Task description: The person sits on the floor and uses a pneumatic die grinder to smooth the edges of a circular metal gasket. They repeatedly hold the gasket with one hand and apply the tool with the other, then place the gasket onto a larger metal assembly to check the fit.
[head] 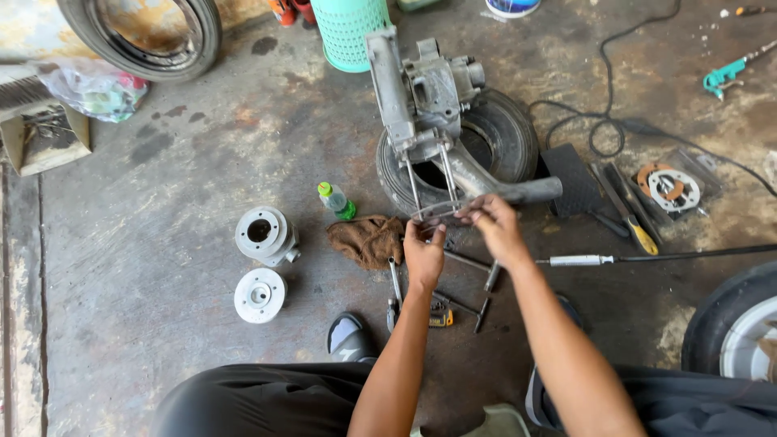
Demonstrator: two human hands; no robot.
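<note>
A grey engine case (pixel 425 89) lies on a small black tyre (pixel 506 137), its long studs (pixel 429 182) pointing toward me. At the stud ends is a thin metal gasket (pixel 437 215). My left hand (pixel 423 257) pinches its near edge from below. My right hand (pixel 495 228) grips its right side with the fingertips. Both forearms reach out from my knees at the bottom of the view.
On the concrete floor lie a grey cylinder (pixel 263 235), a round cylinder head (pixel 260 295), a brown rag (pixel 368 240), a green-capped bottle (pixel 336 200) and several wrenches (pixel 477 283). To the right are a yellow-handled screwdriver (pixel 643 235), packaged gaskets (pixel 672 188) and a wheel (pixel 736 324). A teal basket (pixel 350 32) stands behind.
</note>
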